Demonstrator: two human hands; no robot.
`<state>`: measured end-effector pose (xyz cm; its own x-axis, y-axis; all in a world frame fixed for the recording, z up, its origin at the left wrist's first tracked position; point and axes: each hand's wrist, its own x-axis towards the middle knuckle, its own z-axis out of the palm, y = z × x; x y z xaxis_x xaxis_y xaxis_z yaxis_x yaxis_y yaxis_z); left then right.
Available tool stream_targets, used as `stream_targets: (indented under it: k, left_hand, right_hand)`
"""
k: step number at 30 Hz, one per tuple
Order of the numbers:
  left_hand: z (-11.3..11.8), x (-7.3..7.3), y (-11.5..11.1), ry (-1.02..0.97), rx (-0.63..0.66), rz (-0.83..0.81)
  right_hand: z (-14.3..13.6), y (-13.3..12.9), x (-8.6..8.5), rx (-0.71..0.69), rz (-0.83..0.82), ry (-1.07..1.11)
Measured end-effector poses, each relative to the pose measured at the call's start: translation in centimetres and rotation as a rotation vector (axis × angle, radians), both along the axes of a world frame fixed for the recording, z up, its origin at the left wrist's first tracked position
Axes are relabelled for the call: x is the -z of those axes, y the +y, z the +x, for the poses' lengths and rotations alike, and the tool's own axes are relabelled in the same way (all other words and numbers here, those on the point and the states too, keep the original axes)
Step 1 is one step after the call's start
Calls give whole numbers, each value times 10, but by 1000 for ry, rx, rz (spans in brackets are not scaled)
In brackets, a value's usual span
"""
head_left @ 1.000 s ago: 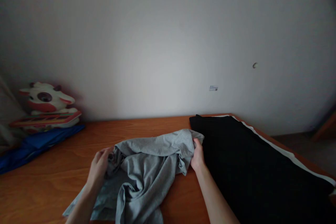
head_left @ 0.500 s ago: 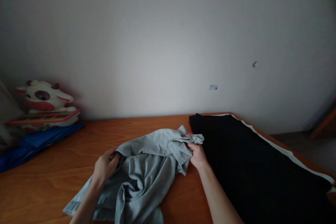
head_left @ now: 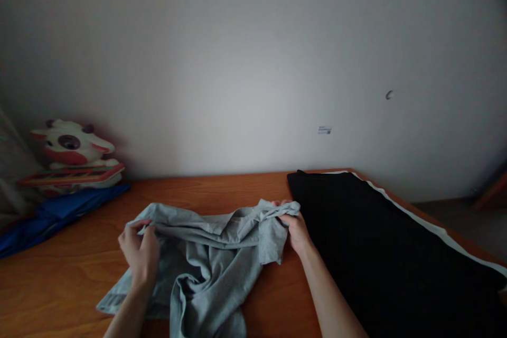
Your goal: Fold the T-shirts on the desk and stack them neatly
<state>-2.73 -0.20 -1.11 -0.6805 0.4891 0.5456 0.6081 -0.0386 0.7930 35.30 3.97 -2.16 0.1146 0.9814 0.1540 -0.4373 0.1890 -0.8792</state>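
Observation:
A crumpled grey garment lies in loose folds on the wooden table, its upper edge raised between both hands. At its upper left corner, my left hand pinches the fabric between thumb and fingers. My right hand is closed around a bunched part at the garment's upper right. One long part of the cloth hangs toward the near edge of the view, and a flat hem spreads out at the lower left, partly behind my left forearm.
A black cloth with a white edge lies flat on the right of the wooden table. At the far left a cow-shaped toy keyboard stands by a blue cloth. Behind is a pale wall.
My left hand has moved left and now holds the garment's upper left corner, so the upper edge is stretched wider. My right hand has shifted slightly left, still gripping.

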Motion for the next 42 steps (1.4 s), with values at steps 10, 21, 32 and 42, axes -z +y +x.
stream_targets:
  k: [10,21,32,42]
  left_hand:
    - [40,-4,-11,661,366,-165]
    - [31,1,-2,626,399,-538]
    - [30,-7,-6,340,273,-154]
    - [41,-21,-19,262,152,45]
  right_hand:
    - [-2,4,0,51,-95,-22]
    - [-4,-3,-6,165,16,-288]
    - [-1,-14,-11,235,187,-859]
    - [-5,-12,-23,508,423,-749]
